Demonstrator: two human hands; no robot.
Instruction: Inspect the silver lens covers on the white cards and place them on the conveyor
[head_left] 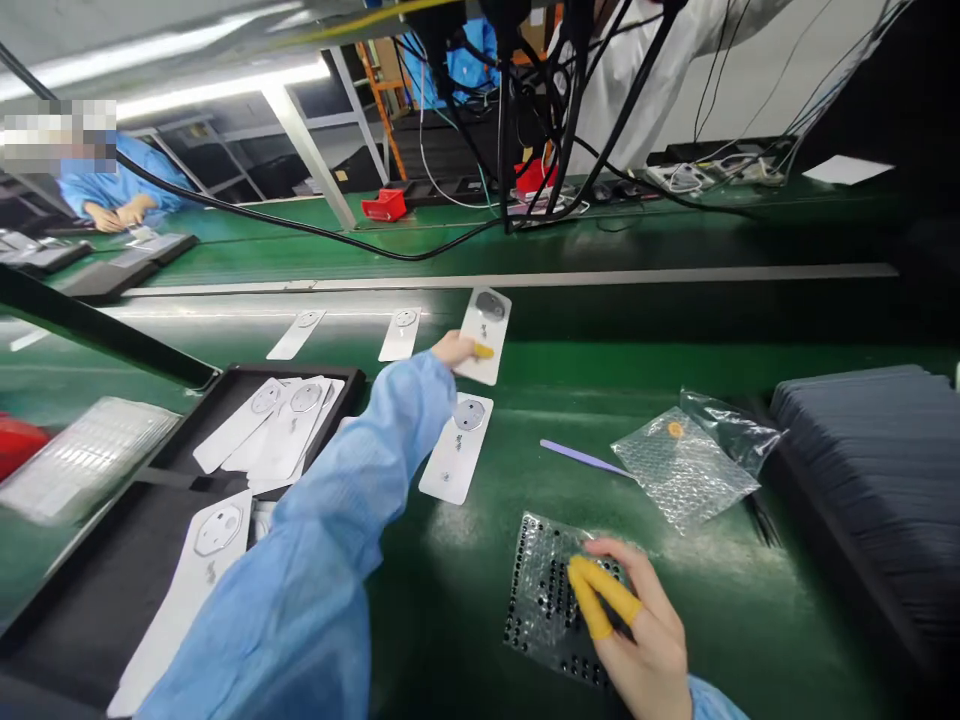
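My left hand (454,350), wearing a yellow finger cot, reaches across and grips the lower left edge of a white phone back cover (486,335) with a dark round camera area. Just below it, a second white cover (457,450) lies on the green mat. My right hand (637,615), with yellow cots on thumb and forefinger, is over a clear plastic sheet (547,590) dotted with small black round pieces. Its thumb and forefinger tips meet in a pinch; whatever is between them is too small to make out.
Two more white covers (400,335) lie farther back. At left a black tray (247,375) holds several covers. To the right are purple tweezers (585,457), bubble wrap (682,465) and stacked dark trays (862,480). Cables (577,110) hang overhead; a person in blue (135,180) sits across.
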